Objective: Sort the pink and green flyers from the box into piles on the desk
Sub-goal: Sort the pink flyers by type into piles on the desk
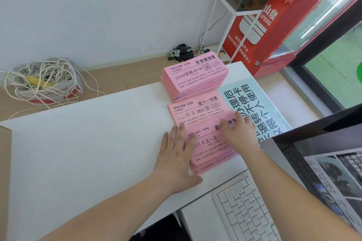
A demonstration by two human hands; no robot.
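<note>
Three piles of pink flyers lie on the white desk. The far pile is thick. A thin middle pile lies just in front of it. The near pile lies under both my hands. My left hand rests flat with straight fingers on the near pile's left edge and the desk. With its fingers spread, my right hand presses on the pile's upper right part. A pale green sheet with large blue characters lies to the right of the piles.
A white keyboard sits on a lower tray near me, with a monitor at right. On the floor behind stand a box of tangled white cable, a white rack and a red cooler. A cardboard edge shows at left.
</note>
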